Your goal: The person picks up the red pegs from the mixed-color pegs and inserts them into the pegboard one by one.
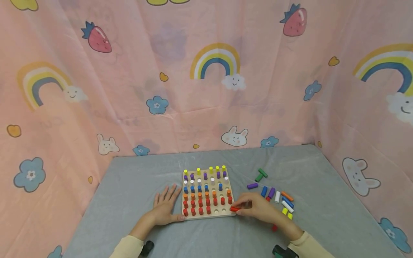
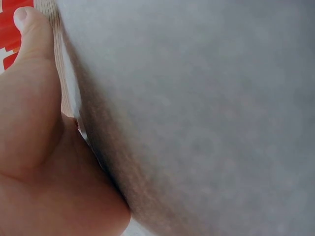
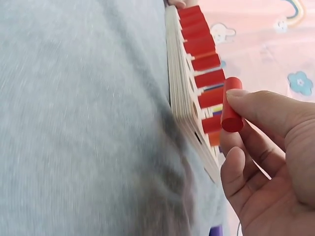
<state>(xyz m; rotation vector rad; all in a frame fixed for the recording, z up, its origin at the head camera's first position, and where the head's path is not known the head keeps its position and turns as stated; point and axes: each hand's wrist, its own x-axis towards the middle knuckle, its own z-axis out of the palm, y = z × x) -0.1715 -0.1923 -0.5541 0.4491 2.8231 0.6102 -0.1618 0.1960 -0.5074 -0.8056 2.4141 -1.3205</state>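
A wooden pegboard (image 1: 211,216) lies on the cloth, with rows of yellow, purple, white, blue, orange and red pegs standing in it. My left hand (image 1: 166,208) rests flat at its left side, fingers spread, thumb touching the near left corner. In the left wrist view that thumb (image 2: 37,37) lies along the board's edge by red pegs. My right hand (image 1: 256,207) pinches a red peg (image 3: 232,105) between thumb and fingers over the near right corner. The peg is tilted and apart from the holes. Bare holes show in the near red row.
Loose pegs lie right of the board: green pegs (image 1: 259,177), a purple peg (image 1: 252,186), a white peg (image 1: 277,197), an orange peg (image 1: 287,196) and yellow pegs (image 1: 290,216). A red peg (image 1: 274,227) lies under my right forearm. A patterned pink curtain (image 1: 180,125) hangs behind the grey cloth.
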